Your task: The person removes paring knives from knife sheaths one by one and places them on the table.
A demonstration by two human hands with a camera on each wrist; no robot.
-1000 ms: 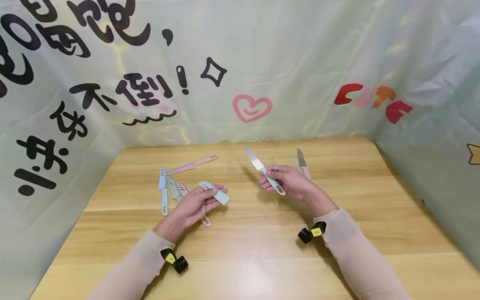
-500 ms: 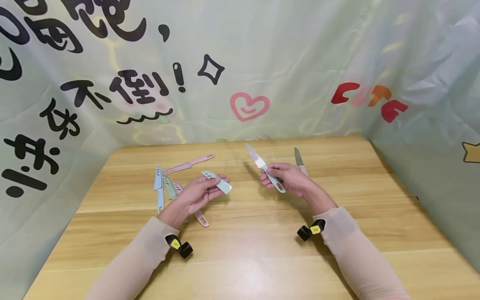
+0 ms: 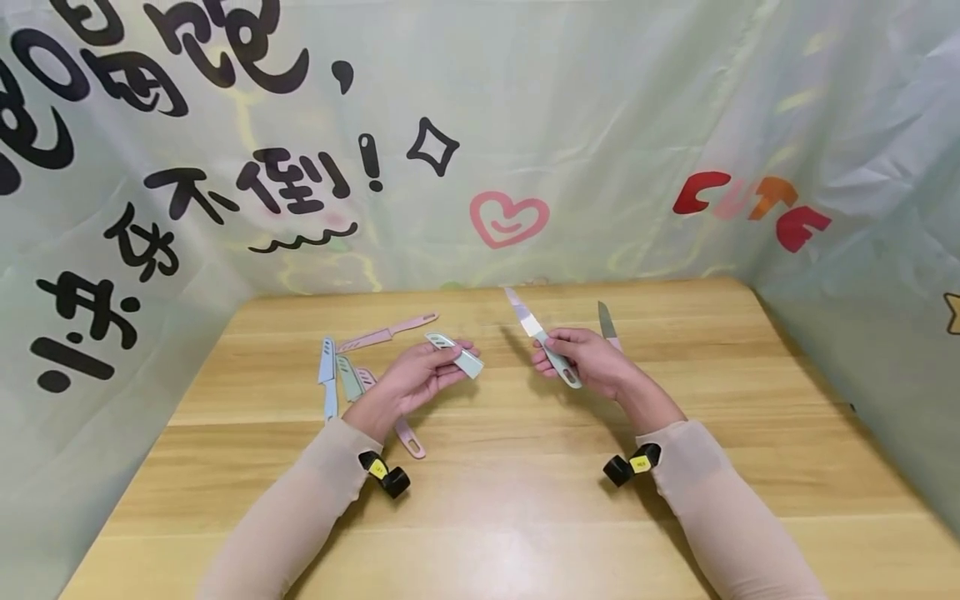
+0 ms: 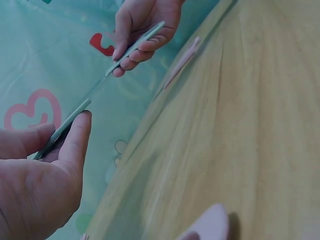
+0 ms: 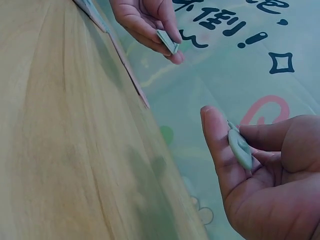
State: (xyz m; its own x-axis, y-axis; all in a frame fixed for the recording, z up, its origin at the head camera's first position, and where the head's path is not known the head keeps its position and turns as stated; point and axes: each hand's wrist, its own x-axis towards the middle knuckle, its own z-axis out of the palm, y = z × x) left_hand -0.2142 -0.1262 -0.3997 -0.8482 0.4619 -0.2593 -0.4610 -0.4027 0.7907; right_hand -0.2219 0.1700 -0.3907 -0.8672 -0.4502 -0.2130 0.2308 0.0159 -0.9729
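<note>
In the head view my left hand (image 3: 420,377) pinches a pale green knife sheath (image 3: 467,362) with slots near its tip, thumb on top and fingers beneath. Its open end points to the right and toward me. My right hand (image 3: 592,360) grips a paring knife (image 3: 557,360) by its pale green handle, the bare blade angled up and to the left. Blade and sheath are apart, both held above the table. In the left wrist view the sheath (image 4: 67,125) is seen edge-on, overlapping the blade's tip. The right wrist view shows the handle's end (image 5: 241,150) between thumb and fingers.
Left of centre on the wooden table (image 3: 517,500) lie a blue sheathed knife (image 3: 327,367), a green sheath (image 3: 349,379) and a pink knife (image 3: 409,437), partly under my left forearm. Farther back is a pink sheathed knife (image 3: 386,333). A grey-bladed knife (image 3: 607,320) lies behind my right hand.
My left hand has moved right and away from me with the sheath, closer to the knife. The right hand has kept nearly the same place. The head view has shifted a little.
</note>
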